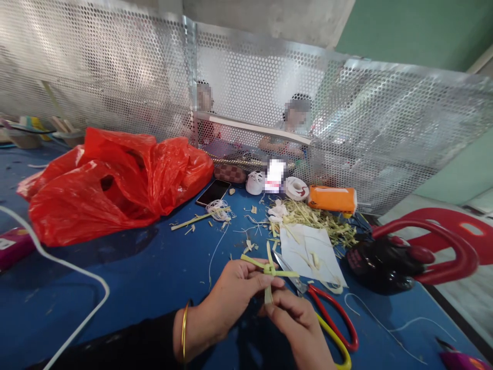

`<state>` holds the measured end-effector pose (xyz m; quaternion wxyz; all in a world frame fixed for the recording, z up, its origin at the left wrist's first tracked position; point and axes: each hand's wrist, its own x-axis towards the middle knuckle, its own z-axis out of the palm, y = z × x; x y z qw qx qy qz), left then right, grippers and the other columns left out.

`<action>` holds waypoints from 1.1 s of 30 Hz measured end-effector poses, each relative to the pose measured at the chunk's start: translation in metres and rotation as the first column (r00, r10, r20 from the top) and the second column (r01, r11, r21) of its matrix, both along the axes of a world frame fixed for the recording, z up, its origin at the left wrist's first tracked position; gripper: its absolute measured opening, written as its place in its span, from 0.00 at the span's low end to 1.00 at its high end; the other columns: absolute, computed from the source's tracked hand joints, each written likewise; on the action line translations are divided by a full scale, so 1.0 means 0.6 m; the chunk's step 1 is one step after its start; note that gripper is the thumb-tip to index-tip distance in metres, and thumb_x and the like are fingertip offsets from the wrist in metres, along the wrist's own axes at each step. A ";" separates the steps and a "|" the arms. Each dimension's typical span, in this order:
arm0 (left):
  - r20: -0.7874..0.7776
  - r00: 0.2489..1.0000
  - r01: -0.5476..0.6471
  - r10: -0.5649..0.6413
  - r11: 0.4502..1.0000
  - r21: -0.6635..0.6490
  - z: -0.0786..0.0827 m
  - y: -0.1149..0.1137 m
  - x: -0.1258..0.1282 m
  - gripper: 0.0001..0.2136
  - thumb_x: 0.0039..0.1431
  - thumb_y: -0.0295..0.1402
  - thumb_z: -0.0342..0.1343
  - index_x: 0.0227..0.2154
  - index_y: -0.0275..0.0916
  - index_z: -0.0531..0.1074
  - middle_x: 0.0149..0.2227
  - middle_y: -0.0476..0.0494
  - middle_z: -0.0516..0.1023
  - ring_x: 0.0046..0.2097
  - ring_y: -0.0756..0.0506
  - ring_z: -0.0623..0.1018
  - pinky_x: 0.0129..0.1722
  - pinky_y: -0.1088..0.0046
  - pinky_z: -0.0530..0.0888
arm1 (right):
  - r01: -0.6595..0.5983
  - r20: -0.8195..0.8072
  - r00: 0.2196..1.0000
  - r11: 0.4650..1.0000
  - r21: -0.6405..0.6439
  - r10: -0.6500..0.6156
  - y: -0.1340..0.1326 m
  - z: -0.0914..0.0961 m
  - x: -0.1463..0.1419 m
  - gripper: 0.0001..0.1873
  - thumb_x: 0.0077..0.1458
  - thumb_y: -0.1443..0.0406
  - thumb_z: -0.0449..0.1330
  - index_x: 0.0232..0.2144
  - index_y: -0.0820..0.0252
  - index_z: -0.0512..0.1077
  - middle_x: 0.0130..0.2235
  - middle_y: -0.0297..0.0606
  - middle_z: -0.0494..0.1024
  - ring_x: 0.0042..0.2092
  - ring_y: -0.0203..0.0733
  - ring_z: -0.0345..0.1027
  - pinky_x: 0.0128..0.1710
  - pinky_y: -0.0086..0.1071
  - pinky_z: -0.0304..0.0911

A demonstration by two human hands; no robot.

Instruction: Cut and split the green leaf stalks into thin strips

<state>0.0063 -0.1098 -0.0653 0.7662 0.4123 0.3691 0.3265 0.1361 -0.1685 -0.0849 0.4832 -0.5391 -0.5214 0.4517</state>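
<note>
Between my hands is a small cross-shaped weave of pale green plant strips (269,269), with strip ends pointing out on several sides. My left hand (234,288) pinches the weave near its knotted middle, thumb on top. The lower strip end is held by my right hand (295,318), between thumb and fingers. Just right of the weave lies a pair of scissors (339,313) with one red and one yellow handle, its blades partly under the weave and my fingers. Beyond them rests a white paper sheet (308,246) with strip scraps on it.
A red plastic bag (115,190) fills the left back, beside a phone (213,192). A pile of dry strips (319,221), a tape roll (296,188) and an orange packet (332,199) sit near the perforated metal screen (246,61). A white cable (77,264) crosses the left.
</note>
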 end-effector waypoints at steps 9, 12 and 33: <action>0.052 0.998 -0.035 0.031 0.997 0.070 0.002 0.001 -0.006 0.10 0.49 0.35 0.61 0.32 0.34 0.78 0.30 0.45 0.80 0.34 0.48 0.77 0.39 0.72 0.71 | -0.167 0.179 0.972 0.983 0.076 0.152 0.003 0.012 0.013 0.10 0.50 0.68 0.56 0.20 0.58 0.74 0.28 0.35 0.72 0.33 0.40 0.65 0.35 0.28 0.60; 0.059 0.997 -0.050 0.047 0.997 0.052 0.004 0.000 -0.006 0.09 0.49 0.35 0.62 0.30 0.35 0.76 0.29 0.45 0.80 0.32 0.48 0.77 0.38 0.73 0.72 | -0.196 0.214 0.961 0.977 0.081 0.175 0.002 0.009 0.013 0.09 0.51 0.68 0.56 0.21 0.58 0.72 0.29 0.35 0.71 0.34 0.39 0.65 0.35 0.28 0.60; -0.180 0.983 -0.001 0.029 0.988 0.156 -0.003 0.008 -0.001 0.11 0.45 0.33 0.60 0.32 0.35 0.70 0.21 0.54 0.70 0.22 0.54 0.65 0.22 0.78 0.61 | 0.113 0.049 0.992 0.993 -0.020 -0.112 0.023 0.011 0.026 0.11 0.49 0.57 0.63 0.24 0.60 0.73 0.24 0.34 0.74 0.29 0.39 0.66 0.32 0.29 0.61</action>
